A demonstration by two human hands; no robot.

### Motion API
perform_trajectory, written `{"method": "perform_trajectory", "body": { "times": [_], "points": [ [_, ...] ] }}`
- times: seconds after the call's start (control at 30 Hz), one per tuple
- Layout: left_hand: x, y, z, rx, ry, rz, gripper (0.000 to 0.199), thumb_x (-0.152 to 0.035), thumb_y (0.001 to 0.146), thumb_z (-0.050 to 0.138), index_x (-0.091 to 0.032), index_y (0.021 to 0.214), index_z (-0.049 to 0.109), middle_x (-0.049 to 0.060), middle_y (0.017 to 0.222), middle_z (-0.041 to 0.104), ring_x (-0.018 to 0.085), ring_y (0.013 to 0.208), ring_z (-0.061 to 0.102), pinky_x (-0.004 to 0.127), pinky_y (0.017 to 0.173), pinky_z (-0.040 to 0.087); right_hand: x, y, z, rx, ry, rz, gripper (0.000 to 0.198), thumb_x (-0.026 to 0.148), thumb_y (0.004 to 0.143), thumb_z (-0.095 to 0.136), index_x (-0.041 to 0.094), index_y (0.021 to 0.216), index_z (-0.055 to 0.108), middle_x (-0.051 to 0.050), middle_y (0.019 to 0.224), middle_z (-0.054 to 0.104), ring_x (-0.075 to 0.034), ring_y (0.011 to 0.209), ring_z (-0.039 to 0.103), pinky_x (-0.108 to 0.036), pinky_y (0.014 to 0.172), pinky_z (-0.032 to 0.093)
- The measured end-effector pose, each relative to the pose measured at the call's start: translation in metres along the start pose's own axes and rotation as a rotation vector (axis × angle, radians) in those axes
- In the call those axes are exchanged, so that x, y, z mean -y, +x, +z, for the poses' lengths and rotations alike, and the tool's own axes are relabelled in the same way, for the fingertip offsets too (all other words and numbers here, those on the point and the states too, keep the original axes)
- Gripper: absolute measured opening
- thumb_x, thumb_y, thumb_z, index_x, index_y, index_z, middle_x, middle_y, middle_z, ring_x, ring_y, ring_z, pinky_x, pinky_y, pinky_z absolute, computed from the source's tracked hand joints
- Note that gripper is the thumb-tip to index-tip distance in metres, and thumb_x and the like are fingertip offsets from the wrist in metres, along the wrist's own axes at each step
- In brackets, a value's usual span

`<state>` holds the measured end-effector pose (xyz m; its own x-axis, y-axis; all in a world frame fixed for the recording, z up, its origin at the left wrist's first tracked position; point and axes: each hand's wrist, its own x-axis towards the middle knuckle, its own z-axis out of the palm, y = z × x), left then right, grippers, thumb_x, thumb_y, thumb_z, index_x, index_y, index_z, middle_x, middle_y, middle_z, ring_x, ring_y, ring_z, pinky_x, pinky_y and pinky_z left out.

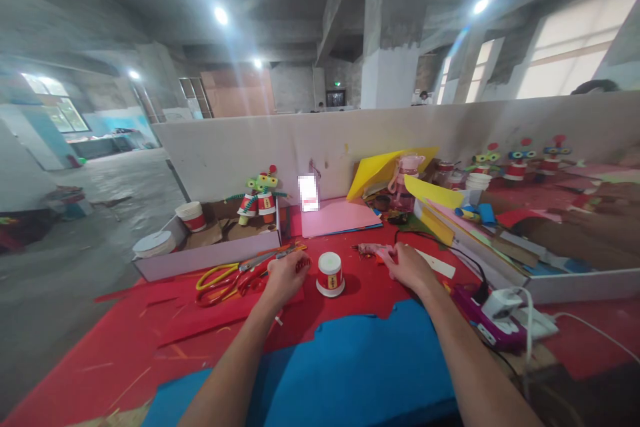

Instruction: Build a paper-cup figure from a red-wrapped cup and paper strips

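My right hand [411, 268] is closed on the handle of a pink glue gun [375, 251], whose nozzle points left over the red tabletop. Between my hands an upside-down paper cup [330, 273] with a red and gold band stands on its wider rim, touched by neither hand. My left hand [289, 275] is just left of the cup with its fingers curled in. Something small and dark red shows at the fingertips, too unclear to name. Scissors with yellow handles [217, 276] and scissors with red handles [215, 295] lie left of that hand.
Blue sheets [360, 360] cover the near edge. A white box [210, 258] with cup figures [267, 203] stands at the left, another box [555, 287] at the right. A purple power strip [493, 323] with cords lies beside my right forearm. Pink sheets [340, 217] lie behind the cup.
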<state>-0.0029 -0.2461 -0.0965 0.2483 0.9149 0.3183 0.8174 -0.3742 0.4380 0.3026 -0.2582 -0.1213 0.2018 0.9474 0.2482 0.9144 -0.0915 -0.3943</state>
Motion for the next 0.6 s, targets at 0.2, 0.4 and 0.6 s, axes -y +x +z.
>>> {"method": "perform_trajectory", "body": {
  "times": [0.2,0.4,0.6],
  "points": [
    [-0.003,-0.002,0.002,0.011,-0.027,0.071,0.014,-0.015,0.080,0.053,-0.022,0.083,0.064,0.000,0.080,0.071,0.016,0.075,0.064,0.025,0.069,0.040,-0.003,-0.004,0.024,0.101,-0.042,0.082,0.033,0.026,0.080,0.056,0.017,0.112,0.061,-0.016,0.101,0.069,-0.028,0.088,0.067,-0.031,0.067,0.044],
    [0.000,-0.001,0.003,-0.008,-0.008,0.058,0.014,-0.016,0.081,0.052,-0.022,0.084,0.064,0.000,0.081,0.071,0.015,0.075,0.064,0.024,0.067,0.039,0.003,-0.002,0.012,0.045,0.159,0.168,0.029,0.018,0.084,0.047,0.010,0.112,0.053,-0.018,0.093,0.069,-0.027,0.082,0.068,-0.031,0.064,0.045],
    [0.003,0.001,0.003,-0.122,-0.093,0.061,0.013,-0.023,0.082,0.052,-0.021,0.088,0.063,0.002,0.084,0.070,0.016,0.078,0.064,0.025,0.069,0.043,0.016,-0.020,-0.024,0.070,1.013,0.121,0.026,0.033,0.078,0.058,0.019,0.098,0.049,0.002,0.064,0.061,-0.017,0.059,0.063,-0.027,0.058,0.049]
  ]
}}
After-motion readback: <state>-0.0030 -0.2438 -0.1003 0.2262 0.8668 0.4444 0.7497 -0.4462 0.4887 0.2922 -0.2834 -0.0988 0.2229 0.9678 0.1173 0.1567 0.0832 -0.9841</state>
